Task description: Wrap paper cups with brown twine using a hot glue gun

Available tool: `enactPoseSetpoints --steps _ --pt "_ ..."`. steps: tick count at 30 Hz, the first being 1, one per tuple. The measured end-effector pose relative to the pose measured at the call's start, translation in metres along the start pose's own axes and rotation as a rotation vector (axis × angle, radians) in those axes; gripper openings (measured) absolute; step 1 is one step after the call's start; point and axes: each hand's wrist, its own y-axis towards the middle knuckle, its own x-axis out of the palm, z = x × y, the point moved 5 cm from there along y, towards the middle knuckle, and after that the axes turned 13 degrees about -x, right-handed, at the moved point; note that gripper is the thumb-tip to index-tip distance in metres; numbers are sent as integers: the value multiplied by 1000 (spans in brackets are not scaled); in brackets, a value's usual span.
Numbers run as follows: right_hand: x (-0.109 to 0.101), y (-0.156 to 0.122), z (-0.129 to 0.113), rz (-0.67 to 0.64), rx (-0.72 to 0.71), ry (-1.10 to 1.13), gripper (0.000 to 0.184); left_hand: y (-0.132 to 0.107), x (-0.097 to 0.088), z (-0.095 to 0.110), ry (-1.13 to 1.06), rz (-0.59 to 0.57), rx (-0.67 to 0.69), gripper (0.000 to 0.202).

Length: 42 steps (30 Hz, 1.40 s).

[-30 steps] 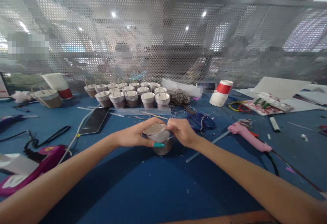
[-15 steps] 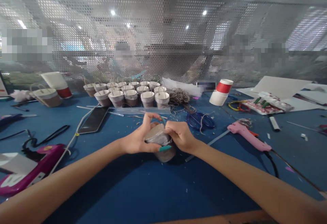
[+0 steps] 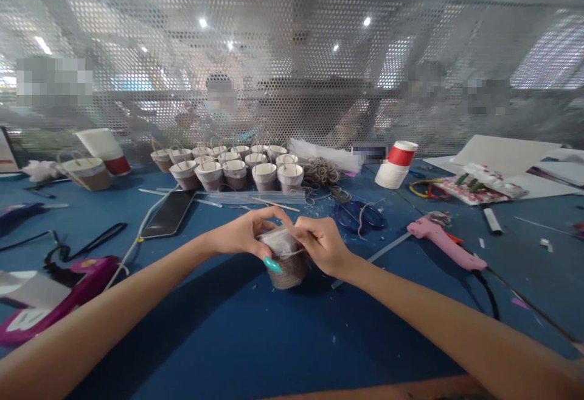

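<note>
A small twine-wrapped cup (image 3: 288, 269) with a whitish band around its upper part is between my two hands, low over the table. My left hand (image 3: 249, 232) curves around the cup's left side, thumb on the near face of the band and index finger arched over the top. On the right side, my right hand (image 3: 323, 242) is closed, thumb and finger pinching at the cup's rim. Whatever thin edge lies inside that pinch is hidden. Behind my hands stand several similar little cups with twine handles (image 3: 264, 178), grouped in rows.
A pink glue gun (image 3: 447, 242) lies right, near blue-handled scissors (image 3: 360, 214) and a glue stick (image 3: 395, 248). Tangled twine (image 3: 322, 171) sits behind. Stacked paper cups (image 3: 396, 165) stand back right. At left are a phone (image 3: 168, 214) and a magenta glue gun (image 3: 86, 290).
The cup has turned more upright, showing more of its twine side. My left thumb has shifted left along the band, while my right hand keeps its pinch in nearly the same place.
</note>
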Motion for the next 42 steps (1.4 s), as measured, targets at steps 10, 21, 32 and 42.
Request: enactPoseSetpoints --steps 10,21,32,42 --pt "-4 3 -9 -123 -217 -394 50 -2 9 5 -87 -90 -40 56" --pt "0 0 -6 -49 -73 -218 47 0 23 6 -230 83 -27 46" --pt "-15 -5 21 330 287 -20 36 -5 0 11 -54 266 43 69" --pt "2 1 -9 -160 -139 -428 49 -11 -5 14 266 612 134 34"
